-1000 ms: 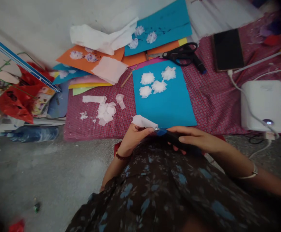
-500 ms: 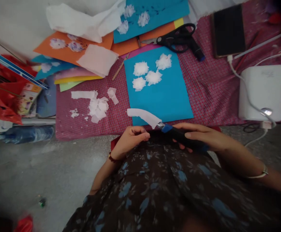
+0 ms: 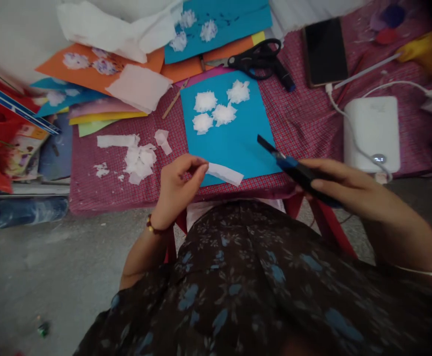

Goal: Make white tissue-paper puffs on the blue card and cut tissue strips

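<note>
My left hand (image 3: pixel 182 185) pinches thumb and forefinger together at the left end of a white tissue paper strip (image 3: pixel 225 173). The strip extends over the lower edge of a blue paper sheet (image 3: pixel 243 143). Several ragged white tissue blossoms (image 3: pixel 223 114) sit on the sheet's upper part. In my right hand (image 3: pixel 344 185) is a black and blue utility knife (image 3: pixel 297 175), its dark blade out and pointing up-left over the sheet's right side. Left of the sheet lie a heap of torn tissue pieces (image 3: pixel 140 160) and small scraps (image 3: pixel 101 170).
Black scissors (image 3: pixel 260 59), a thin wooden stick (image 3: pixel 174 99) and stacked coloured papers (image 3: pixel 108 114) lie farther back. To the right are a phone (image 3: pixel 326 52) and a white box with cables (image 3: pixel 372 131). A plastic bottle (image 3: pixel 26 211) rests left of the checked tablecloth (image 3: pixel 85 193).
My left hand has risen to the strip and closed on its left end. The knife has come off the strip, moving up and right with my right hand. The view has shifted slightly.
</note>
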Action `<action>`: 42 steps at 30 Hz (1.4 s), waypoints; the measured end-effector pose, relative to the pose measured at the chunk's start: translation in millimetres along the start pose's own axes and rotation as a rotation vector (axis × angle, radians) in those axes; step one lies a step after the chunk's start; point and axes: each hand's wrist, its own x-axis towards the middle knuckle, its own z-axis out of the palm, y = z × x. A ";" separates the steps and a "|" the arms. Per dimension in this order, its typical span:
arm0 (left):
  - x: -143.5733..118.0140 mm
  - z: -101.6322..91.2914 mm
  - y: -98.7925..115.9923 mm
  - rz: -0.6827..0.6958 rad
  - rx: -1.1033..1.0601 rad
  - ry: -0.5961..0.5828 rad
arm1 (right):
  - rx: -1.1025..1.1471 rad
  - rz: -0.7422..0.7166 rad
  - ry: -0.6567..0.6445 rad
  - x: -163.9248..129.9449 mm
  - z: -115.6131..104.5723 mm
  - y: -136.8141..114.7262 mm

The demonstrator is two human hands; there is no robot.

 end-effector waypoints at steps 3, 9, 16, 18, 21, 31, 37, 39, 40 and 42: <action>29.5 8.8 -13.2 0.140 0.189 -0.231 | -0.516 -0.190 0.231 17.5 5.2 -5.0; 52.9 24.8 -41.6 0.275 0.540 -0.504 | -0.399 -0.214 0.280 27.0 33.5 -8.8; 38.3 12.4 -31.1 0.186 0.266 -0.567 | -0.030 -0.103 0.161 27.4 64.1 -23.5; 28.5 8.7 -16.2 0.123 0.151 -0.639 | 0.045 -0.139 0.155 32.0 70.9 -32.1; 15.7 9.7 5.9 0.085 0.102 -0.721 | 0.072 -0.182 0.070 35.8 76.1 -41.8; 54.9 30.5 53.6 0.224 0.370 -0.265 | 0.283 -0.115 0.163 49.7 66.4 -30.1; -16.5 62.3 18.4 -0.110 -0.159 -0.140 | 0.571 0.031 0.248 46.1 75.8 -25.0; -52.4 86.6 -1.4 -0.475 -0.522 -0.415 | 0.565 0.060 0.232 35.1 83.1 -25.5; -66.5 98.1 -7.8 -0.606 -0.724 -0.454 | 0.554 0.081 0.210 28.8 87.6 -25.7; -84.3 115.7 -12.2 -0.745 -1.056 -0.440 | 0.534 0.122 0.167 17.0 97.9 -25.4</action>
